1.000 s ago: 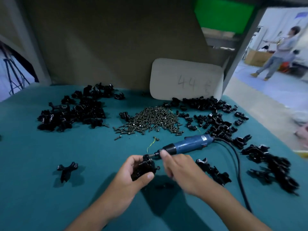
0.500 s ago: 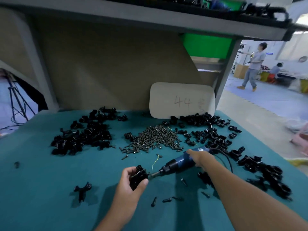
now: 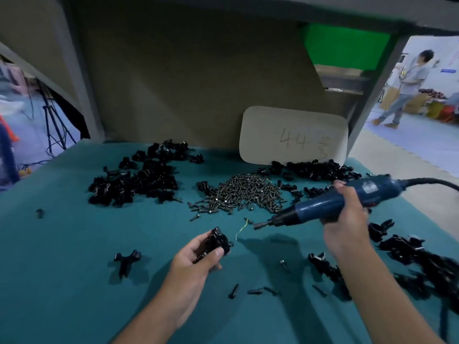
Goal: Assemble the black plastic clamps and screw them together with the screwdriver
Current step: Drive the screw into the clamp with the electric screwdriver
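My left hand point(image 3: 196, 259) grips a black plastic clamp point(image 3: 216, 242) just above the teal table, fingers and thumb curled round it. My right hand point(image 3: 345, 224) holds the blue electric screwdriver point(image 3: 330, 204) lifted off the table, its bit pointing left toward the clamp with a clear gap between them. A heap of dark screws point(image 3: 243, 192) lies in the middle of the table. Several loose screws point(image 3: 255, 291) lie near the front between my forearms.
Piles of black clamp parts lie at the back left point(image 3: 139, 180), back right point(image 3: 315, 170) and along the right edge point(image 3: 417, 259). One lone clamp part point(image 3: 126, 259) lies left of my left hand. A white card point(image 3: 293, 135) leans on the back wall. A person stands far right.
My right hand lifted the screwdriver up and to the right, pulling its bit away from the clamp. My left hand still holds the clamp in about the same place.
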`<action>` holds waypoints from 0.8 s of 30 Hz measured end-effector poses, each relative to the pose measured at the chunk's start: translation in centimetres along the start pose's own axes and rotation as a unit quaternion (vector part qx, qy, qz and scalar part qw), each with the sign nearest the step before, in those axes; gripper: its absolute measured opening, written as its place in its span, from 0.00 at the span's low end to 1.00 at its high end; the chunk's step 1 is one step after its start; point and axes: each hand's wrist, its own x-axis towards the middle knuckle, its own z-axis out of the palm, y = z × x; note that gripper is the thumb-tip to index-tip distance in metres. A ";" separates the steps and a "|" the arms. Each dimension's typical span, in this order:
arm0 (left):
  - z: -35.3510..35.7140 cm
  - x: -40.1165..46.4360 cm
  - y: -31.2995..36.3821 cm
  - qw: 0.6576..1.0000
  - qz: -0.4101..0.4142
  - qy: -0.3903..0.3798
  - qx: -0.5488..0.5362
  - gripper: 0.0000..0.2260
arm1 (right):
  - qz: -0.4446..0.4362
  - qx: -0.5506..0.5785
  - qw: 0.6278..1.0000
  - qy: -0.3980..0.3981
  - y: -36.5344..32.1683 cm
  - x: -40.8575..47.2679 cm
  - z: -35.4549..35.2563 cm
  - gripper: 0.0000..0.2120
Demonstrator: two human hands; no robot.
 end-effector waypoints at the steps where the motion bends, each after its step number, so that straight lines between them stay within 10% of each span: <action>1: 0.0 0.0 -0.1 1.000 -0.006 -0.008 -0.014 0.22 | -0.010 0.029 0.999 -0.010 -0.2 -0.3 0.1 0.17; 24: 1.2 -0.9 -0.6 0.998 0.021 -0.049 -0.015 0.20 | 0.014 0.201 0.973 -0.116 2.4 -4.1 1.1 0.03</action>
